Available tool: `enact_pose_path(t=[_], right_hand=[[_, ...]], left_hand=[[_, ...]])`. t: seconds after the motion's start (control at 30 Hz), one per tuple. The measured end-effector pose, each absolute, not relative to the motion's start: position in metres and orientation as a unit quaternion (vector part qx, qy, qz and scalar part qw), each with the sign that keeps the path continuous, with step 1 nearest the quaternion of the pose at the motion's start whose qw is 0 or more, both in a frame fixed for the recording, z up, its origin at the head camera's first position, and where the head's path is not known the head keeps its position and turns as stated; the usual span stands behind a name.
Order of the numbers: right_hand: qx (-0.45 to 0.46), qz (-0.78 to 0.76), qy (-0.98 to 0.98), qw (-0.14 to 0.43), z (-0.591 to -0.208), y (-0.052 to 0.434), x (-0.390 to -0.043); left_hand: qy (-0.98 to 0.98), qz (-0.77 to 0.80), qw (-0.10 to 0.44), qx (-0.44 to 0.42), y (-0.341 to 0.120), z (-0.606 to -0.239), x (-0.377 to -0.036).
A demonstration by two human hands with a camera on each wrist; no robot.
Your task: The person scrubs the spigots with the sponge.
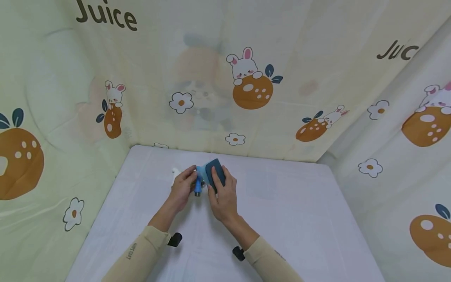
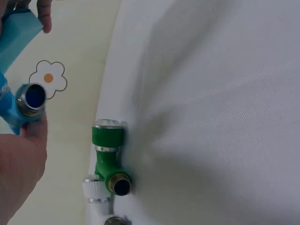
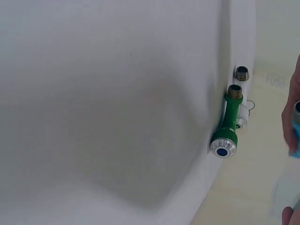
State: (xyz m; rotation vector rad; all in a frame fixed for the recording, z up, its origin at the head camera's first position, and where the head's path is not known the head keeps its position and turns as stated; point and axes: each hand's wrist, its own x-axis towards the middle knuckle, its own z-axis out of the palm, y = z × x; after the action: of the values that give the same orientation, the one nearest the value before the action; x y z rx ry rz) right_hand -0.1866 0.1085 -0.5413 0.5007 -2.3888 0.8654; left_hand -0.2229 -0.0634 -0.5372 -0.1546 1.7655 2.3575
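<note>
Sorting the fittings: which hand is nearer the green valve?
Left. The left hand sits beside the green valve; the right hand is beyond it, holding the blue sponge.

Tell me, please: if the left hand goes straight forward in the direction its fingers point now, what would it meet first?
Probably the blue valve that the left hand already grips at the fingertips. Just beyond it is the dark sponge under the right hand. Depth is unclear from the head view.

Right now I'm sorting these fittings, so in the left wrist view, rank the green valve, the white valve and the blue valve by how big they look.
1. green valve, fully visible.
2. blue valve, held by the left hand; it is partly cut off and nearer the camera, so its rank is unsure.
3. white valve, mostly cropped at the frame edge.
</note>
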Motion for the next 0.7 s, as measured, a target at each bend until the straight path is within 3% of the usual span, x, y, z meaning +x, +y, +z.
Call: enact_pose_path(t=[0.37,0.7], right_hand=[[0.151,0.404,-0.866,0.251,-0.542,0.113,-0.190],[0.102,0.427,-0.877,0.194,-0.543,0.114,-0.195]], left_hand=[[0.523,0.843,0.088,-0.097,-0.073,-0.533,-0.232],[0.581,0.806,0.094,-0.063,-0.078,-0.531,-0.228]])
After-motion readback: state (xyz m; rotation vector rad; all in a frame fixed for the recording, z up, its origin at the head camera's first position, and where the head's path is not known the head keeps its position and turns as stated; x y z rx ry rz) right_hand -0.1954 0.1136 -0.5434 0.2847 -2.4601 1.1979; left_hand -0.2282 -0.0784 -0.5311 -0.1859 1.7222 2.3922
